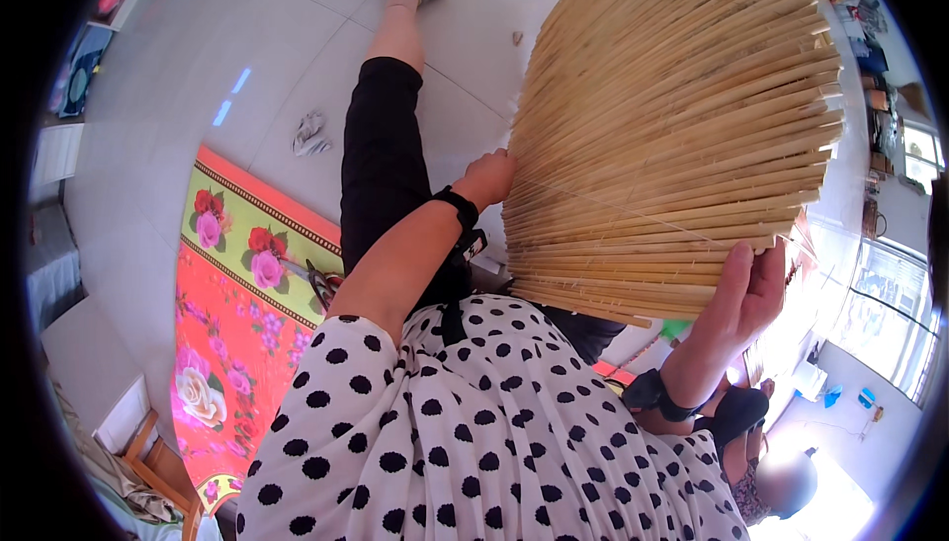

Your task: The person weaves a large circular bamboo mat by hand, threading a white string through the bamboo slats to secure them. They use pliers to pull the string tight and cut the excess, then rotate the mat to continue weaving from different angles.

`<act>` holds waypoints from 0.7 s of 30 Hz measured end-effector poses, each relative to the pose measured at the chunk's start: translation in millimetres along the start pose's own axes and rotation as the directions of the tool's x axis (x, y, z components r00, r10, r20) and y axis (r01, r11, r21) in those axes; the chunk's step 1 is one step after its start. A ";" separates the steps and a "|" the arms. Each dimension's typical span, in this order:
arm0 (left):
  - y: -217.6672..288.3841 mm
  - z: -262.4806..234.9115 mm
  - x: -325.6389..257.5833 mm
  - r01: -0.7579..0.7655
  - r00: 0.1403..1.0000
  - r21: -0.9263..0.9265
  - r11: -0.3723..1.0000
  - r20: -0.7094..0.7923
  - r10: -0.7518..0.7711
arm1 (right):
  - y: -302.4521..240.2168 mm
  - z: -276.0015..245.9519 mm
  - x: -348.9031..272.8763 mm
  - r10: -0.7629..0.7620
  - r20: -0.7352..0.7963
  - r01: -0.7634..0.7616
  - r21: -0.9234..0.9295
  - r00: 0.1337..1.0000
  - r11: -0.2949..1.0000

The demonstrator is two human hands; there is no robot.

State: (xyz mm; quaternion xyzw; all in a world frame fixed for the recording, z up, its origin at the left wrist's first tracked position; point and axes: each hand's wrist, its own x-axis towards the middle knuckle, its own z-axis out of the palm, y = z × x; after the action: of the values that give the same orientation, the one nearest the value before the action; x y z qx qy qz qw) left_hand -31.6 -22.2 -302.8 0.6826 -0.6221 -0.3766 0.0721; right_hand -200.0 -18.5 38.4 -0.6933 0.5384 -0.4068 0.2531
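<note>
A wide mat of straw-coloured, reed-like sticks (672,116) spreads before me, its sticks lying side by side with thin thread running across them. My left hand (489,177) is closed at the mat's left edge; its fingertips are partly hidden. At the near right corner my right hand (746,289) pinches the stick ends between thumb and fingers. The near edge of the mat hangs over my lap, against my white polka-dot top (514,413). Beside my left forearm, a pair of scissors (321,284) lies on a red floral cloth, partly covered by my arm.
The floral cloth (232,319) lies on the pale tiled floor (267,57) at left. A crumpled grey scrap (311,134) sits beyond it. My outstretched leg (381,136) ends in a grey shoe. Another person (756,487) is at lower right, near bright windows (895,294).
</note>
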 end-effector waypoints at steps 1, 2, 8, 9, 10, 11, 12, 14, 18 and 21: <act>0.1 5.9 3.2 0.000 1.000 -0.007 1.000 -0.016 0.000 | -1.8 1.3 -0.5 0.028 -0.022 -0.027 0.016 0.999 1.000; 0.8 12.2 6.2 0.015 1.000 0.004 1.000 -0.027 -0.015 | -4.4 3.9 -1.3 0.056 -0.043 -0.054 0.032 0.998 0.998; 0.2 28.8 15.1 0.056 0.994 0.044 0.997 -0.100 -0.051 | 1.2 -0.2 -0.5 0.111 -0.046 -0.107 0.075 0.993 0.991; -3.0 30.8 15.0 0.050 0.994 0.047 0.998 -0.102 -0.045 | 1.7 1.1 0.2 0.109 -0.045 -0.104 0.100 0.993 0.989; -1.7 29.0 15.1 0.035 0.994 0.052 0.998 -0.101 -0.030 | 3.5 0.1 0.7 0.092 -0.037 -0.088 0.099 0.995 0.991; -1.5 26.3 15.9 0.058 0.995 -0.004 0.998 -0.085 -0.058 | 5.6 -1.4 1.0 0.075 -0.027 -0.072 0.099 0.997 0.992; 3.5 14.0 14.9 0.079 0.994 -0.058 0.995 -0.066 -0.083 | 8.4 -3.1 0.9 0.060 -0.021 -0.057 0.097 0.998 0.994; -0.6 2.7 13.3 0.110 0.991 -0.174 0.979 -0.052 -0.121 | 8.3 -3.4 1.1 0.064 -0.031 -0.061 0.100 0.997 0.993; -22.5 -25.4 14.4 0.151 0.986 -0.582 0.799 0.033 -0.162 | 15.1 -6.2 1.5 0.030 -0.006 -0.029 0.155 1.000 0.988; -20.0 -62.4 -0.9 0.173 0.984 -0.818 0.549 0.124 -0.125 | 20.9 -5.9 -0.2 0.021 -0.025 -0.016 0.185 0.999 0.983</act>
State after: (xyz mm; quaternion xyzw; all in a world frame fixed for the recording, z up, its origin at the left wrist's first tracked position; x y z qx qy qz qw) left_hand 22.0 -40.2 -269.7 0.6097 -0.3155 -0.6457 0.3343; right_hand -216.2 -23.9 25.0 -0.6563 0.5079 -0.4620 0.3128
